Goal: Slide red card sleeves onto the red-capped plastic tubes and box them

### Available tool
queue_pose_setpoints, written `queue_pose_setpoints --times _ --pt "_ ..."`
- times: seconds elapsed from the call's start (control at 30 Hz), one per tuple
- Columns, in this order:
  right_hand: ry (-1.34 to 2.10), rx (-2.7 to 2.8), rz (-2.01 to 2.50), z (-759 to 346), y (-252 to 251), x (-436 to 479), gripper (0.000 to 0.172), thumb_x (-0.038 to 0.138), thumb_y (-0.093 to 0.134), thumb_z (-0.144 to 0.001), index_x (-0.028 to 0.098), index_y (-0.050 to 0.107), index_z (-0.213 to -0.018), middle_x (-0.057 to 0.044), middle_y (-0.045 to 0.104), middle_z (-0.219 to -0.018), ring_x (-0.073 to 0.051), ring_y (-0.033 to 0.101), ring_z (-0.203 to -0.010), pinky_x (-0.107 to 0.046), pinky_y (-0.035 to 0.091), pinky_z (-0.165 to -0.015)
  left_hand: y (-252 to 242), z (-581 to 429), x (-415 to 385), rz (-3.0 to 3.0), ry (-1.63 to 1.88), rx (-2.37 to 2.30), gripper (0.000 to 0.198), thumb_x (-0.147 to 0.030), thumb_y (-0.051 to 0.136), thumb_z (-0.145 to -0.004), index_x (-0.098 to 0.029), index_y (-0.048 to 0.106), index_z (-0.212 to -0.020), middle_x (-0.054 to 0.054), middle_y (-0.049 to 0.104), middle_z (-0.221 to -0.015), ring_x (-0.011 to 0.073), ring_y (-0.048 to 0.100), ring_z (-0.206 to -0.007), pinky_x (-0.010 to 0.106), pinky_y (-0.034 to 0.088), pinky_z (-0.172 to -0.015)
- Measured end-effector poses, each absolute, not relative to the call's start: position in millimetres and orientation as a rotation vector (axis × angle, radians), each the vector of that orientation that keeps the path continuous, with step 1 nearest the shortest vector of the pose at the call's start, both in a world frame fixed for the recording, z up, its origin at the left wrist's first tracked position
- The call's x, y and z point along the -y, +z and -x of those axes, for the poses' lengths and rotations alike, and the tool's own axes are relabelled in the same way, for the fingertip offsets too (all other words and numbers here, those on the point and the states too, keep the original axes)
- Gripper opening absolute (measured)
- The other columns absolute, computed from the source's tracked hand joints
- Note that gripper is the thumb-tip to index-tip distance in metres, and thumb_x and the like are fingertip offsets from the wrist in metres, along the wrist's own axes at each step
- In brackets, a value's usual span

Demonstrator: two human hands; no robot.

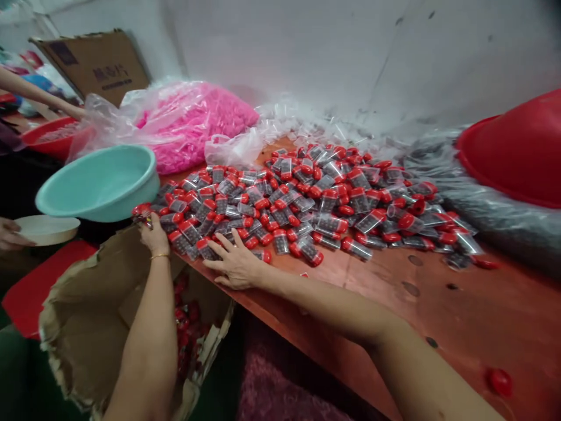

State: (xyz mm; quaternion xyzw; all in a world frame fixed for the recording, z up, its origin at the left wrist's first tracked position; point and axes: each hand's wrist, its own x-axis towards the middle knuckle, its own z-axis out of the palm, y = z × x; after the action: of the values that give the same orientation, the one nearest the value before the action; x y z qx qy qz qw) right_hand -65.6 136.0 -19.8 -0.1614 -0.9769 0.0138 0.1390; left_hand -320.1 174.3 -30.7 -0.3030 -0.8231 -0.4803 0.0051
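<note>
A large pile of small clear plastic tubes with red caps and dark contents [280,199] covers much of the orange-red tabletop [394,310]. At the pile's left end, my left hand [154,237] closes on a red-capped tube [142,213], beside the table edge and above a cardboard box. My right hand [236,263] lies at the pile's near edge, fingers spread and touching the tubes there. Inside the torn-edged cardboard box [87,327] below the table edge, more red pieces [188,321] show past my left forearm.
A turquoise basin [100,181] and a bag of pink pieces [193,123] stand at the left. Another person's hand [13,234] holds a pale bowl [48,230]. Right of the pile, a red basin [517,152] rests on plastic-wrapped goods [482,204]. A loose red cap [499,381] lies nearby.
</note>
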Motion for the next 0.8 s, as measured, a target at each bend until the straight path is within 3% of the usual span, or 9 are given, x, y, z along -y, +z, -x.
queue_pose_setpoints --times 0.1,0.3,0.47,0.63,0.8 --pt "0.005 2.82 0.525 52 -21 -148 0.041 0.034 0.041 -0.091 0.025 0.048 -0.129 -0.015 0.044 -0.138 -0.034 0.029 -0.134 -0.068 0.018 -0.103 -26 303 -177 0.828 -1.357 2.682 0.036 -0.038 0.043 -0.087 -0.011 0.061 -0.103 0.017 0.064 -0.109 0.0342 0.051 -0.118 0.06 0.018 -0.106" --pt "-0.103 2.821 0.669 8 -27 -174 0.038 0.027 0.035 -0.093 0.022 0.047 -0.13 -0.014 0.046 -0.138 -0.032 0.03 -0.134 -0.071 0.016 -0.102 -18 238 -197 0.77 -1.335 2.822 0.043 -0.043 0.037 -0.089 -0.011 0.061 -0.106 0.021 0.063 -0.112 0.0348 0.056 -0.111 0.052 0.038 -0.096" --pt "-0.179 2.821 0.785 -34 -26 -193 0.037 0.029 0.035 -0.094 0.017 0.051 -0.125 -0.018 0.055 -0.126 -0.031 0.037 -0.131 -0.069 0.012 -0.103 -25 175 -217 0.809 -1.429 2.699 0.044 -0.042 0.034 -0.091 -0.01 0.063 -0.1 0.021 0.064 -0.109 0.0335 0.056 -0.109 0.049 0.037 -0.095" --pt "-0.063 2.821 0.821 -75 -26 -210 0.038 0.028 0.041 -0.091 0.015 0.052 -0.124 -0.017 0.055 -0.129 -0.029 0.036 -0.132 -0.066 0.005 -0.107 -25 126 -229 0.859 -1.415 2.661 0.043 -0.04 0.036 -0.091 -0.009 0.065 -0.098 0.021 0.065 -0.106 0.033 0.055 -0.107 0.045 0.038 -0.091" --pt "0.05 2.713 0.8 -90 -18 -192 0.04 0.033 0.043 -0.087 0.014 0.056 -0.12 -0.015 0.056 -0.126 -0.031 0.038 -0.13 -0.062 -0.002 -0.109 -23 97 -237 0.813 -1.482 2.674 0.045 -0.041 0.037 -0.091 -0.009 0.064 -0.107 0.019 0.064 -0.112 0.0323 0.05 -0.113 0.044 0.034 -0.095"
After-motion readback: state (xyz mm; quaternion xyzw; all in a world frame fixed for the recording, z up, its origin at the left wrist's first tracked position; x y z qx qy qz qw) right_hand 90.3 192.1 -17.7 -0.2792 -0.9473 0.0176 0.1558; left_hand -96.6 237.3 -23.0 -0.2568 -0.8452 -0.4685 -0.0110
